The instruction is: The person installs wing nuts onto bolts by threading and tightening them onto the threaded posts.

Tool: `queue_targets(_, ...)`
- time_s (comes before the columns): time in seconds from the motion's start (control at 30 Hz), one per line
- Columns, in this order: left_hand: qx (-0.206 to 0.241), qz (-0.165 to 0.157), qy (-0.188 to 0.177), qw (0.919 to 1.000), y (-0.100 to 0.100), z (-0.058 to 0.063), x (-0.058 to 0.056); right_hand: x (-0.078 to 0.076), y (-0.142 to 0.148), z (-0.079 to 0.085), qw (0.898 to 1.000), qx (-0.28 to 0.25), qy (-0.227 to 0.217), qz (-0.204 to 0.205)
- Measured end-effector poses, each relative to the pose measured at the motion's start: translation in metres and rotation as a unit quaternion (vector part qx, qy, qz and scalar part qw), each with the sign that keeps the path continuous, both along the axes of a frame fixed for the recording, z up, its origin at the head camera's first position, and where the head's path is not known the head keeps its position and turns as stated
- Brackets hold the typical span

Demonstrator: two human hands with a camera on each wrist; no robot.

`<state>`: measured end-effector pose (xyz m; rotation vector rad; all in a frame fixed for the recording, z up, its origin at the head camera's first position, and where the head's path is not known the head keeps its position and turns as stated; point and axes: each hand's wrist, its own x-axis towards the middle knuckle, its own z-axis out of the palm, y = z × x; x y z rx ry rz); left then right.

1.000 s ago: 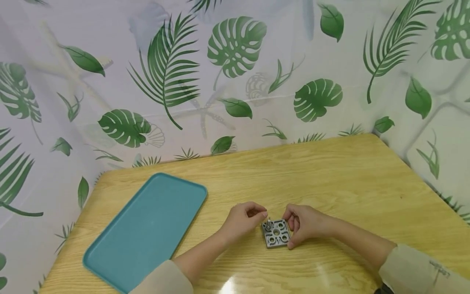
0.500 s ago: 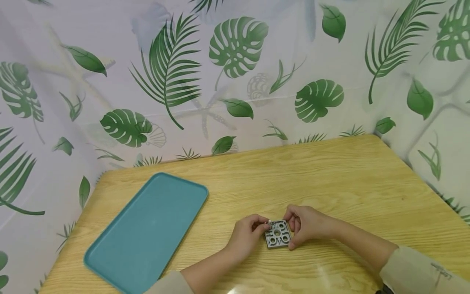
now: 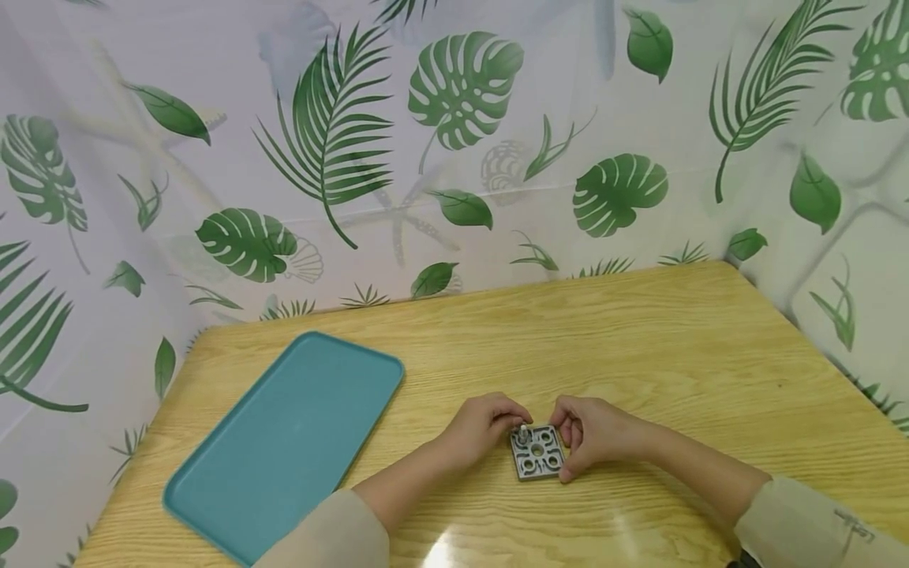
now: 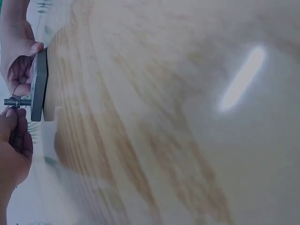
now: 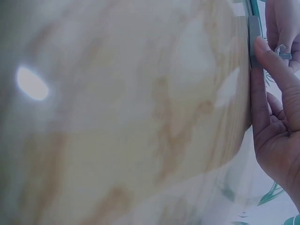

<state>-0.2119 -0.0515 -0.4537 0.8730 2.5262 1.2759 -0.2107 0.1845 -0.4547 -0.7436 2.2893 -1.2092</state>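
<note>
A square grey metal plate (image 3: 537,452) with several round holes lies on the table. From its far left corner a threaded bolt (image 4: 9,101) stands up, carrying what looks like a small wing nut (image 5: 282,52). My left hand (image 3: 477,432) has thumb and fingertips curled at this nut, pinching it from the left. On the plate's right side my right hand (image 3: 595,432) grips the edge, thumb at the near corner and fingers at the far one. Fingers partly hide the nut in the head view.
A blue-green tray (image 3: 284,450) lies on the left of the wooden table (image 3: 639,339). A leaf-patterned cloth (image 3: 454,158) hangs behind the table and along its sides.
My left hand was just off the bolt, then closed over it from the near left, and now sits higher at its far left side. The right hand keeps its grip on the plate.
</note>
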Motion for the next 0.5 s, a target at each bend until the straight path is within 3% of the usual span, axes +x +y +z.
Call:
queue_targets(0.17, 0.009, 0.02, -0.028, 0.9994, -0.001, 0.001, 0.0, 0.0, -0.001, 0.001, 1.0, 0.007, -0.002, -0.004)
queue_targets(0.3, 0.032, 0.074, -0.047, 0.9956, -0.005, 0.0, 0.012, 0.0, -0.001, 0.001, 1.0, 0.003, -0.01, -0.009)
queue_targets(0.5, 0.101, 0.166, -0.079, 0.9777, -0.005, -0.008, 0.035, 0.001, -0.001, 0.001, 1.0, 0.0, -0.015, -0.01)
